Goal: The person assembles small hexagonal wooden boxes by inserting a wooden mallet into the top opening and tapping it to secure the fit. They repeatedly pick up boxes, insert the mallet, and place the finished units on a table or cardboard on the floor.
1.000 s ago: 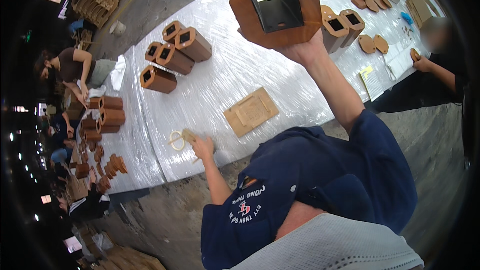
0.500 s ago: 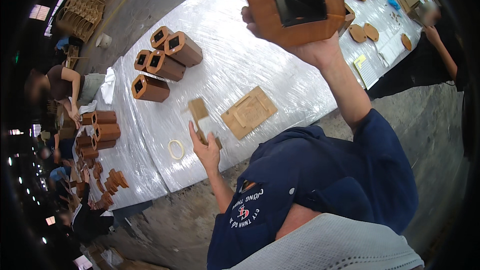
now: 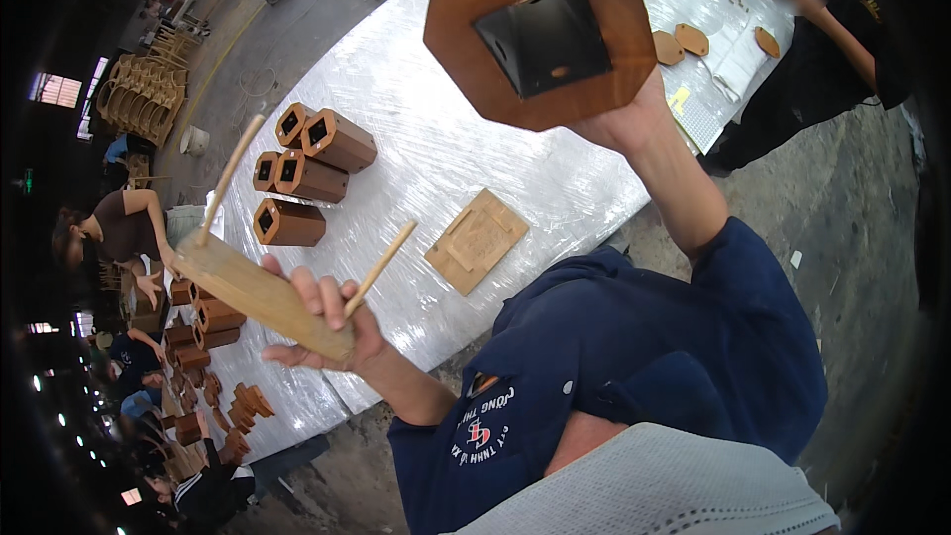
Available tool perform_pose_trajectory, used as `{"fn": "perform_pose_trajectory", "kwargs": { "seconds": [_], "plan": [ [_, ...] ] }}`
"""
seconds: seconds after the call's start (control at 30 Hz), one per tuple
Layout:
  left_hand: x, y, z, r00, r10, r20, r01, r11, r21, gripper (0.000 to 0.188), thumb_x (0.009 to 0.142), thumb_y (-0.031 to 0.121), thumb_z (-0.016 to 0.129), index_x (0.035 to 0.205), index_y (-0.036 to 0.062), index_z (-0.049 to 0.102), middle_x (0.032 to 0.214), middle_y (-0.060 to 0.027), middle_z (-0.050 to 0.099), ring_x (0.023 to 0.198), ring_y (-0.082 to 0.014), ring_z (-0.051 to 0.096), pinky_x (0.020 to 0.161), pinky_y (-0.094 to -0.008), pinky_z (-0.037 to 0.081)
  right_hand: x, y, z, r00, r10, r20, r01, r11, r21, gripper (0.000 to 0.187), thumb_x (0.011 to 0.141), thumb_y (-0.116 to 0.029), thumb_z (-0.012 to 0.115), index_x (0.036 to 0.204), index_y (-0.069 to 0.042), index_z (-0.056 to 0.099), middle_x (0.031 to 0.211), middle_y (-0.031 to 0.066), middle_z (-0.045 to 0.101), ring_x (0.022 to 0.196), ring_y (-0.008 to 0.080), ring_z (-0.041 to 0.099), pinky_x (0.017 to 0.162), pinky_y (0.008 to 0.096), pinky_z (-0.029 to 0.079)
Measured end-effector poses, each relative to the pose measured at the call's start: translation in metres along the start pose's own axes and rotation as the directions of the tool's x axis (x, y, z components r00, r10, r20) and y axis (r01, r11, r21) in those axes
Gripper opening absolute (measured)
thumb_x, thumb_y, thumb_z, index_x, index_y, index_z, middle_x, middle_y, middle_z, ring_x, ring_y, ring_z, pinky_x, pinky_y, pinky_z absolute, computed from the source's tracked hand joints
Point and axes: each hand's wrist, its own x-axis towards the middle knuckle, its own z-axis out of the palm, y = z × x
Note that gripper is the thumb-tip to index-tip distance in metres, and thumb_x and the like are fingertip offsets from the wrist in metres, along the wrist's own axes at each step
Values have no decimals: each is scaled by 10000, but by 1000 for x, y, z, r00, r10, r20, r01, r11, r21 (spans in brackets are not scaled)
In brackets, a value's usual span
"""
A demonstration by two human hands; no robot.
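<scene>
My right hand (image 3: pixel 631 121) is raised over the table, closed around an octagonal brown wooden box (image 3: pixel 451 35). The box's face with a square dark opening is turned toward me; my fingers behind it are mostly hidden. My left hand (image 3: pixel 332 322) grips a pale wooden block with two dowel pegs (image 3: pixel 263 292), one standing up from each end. It is held in the air above the near left part of the table. Between the hands, a flat light wooden board with a raised frame (image 3: pixel 477 241) lies on the table.
Several brown octagonal boxes (image 3: pixel 315 178) lie on the plastic-wrapped table (image 3: pixel 401 129) at the left. Oval wooden pieces (image 3: pixel 691 39) and a white cloth (image 3: pixel 738 67) lie at the far right, near a person in black (image 3: pixel 792 89). Other people work at the far left.
My left hand has lifted the pegged wooden block off the table and tilted it. The octagonal box has turned and shifted left in the picture. The whole view has shifted slightly.
</scene>
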Motion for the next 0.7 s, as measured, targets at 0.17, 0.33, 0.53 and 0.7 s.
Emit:
{"fn": "perform_pose_trajectory", "kwargs": {
  "seconds": [0.17,0.33,0.53,0.7],
  "plan": [
    [24,3,45,981,-11,195,-21,987,160,891,918,320,673,1521,17,91,904,-125,451,700,-237,575,943,-572,496,-4,9,-6,922,-352,-159,161,724,-671,821,863,-774,370,1493,-249,316,1418,90,494,1273,266,530,974,515,529],
    [57,-36,78,928,-79,364,7,981,195,952,862,288,743,1502,-4,102,881,-116,459,688,-222,559,939,-590,491,2,-32,-71,934,-211,288,328,825,-461,869,807,-722,499,1465,-175,345,1420,96,488,1227,277,570,948,508,544],
    [59,-69,72,938,-98,333,17,971,239,944,886,330,692,1500,-38,77,875,-132,447,698,-248,566,922,-597,503,2,-35,-82,924,-282,259,379,767,-518,849,766,-645,638,1384,-97,441,1297,94,572,1152,254,612,956,427,550],
    [46,-73,82,985,-96,147,11,870,493,980,834,310,737,1485,-76,114,810,-116,481,552,-213,563,750,-488,606,-5,-36,-74,889,-385,246,456,722,-520,803,728,-554,742,1318,-57,519,1188,91,642,1079,238,651,938,376,564]
  ]
}}
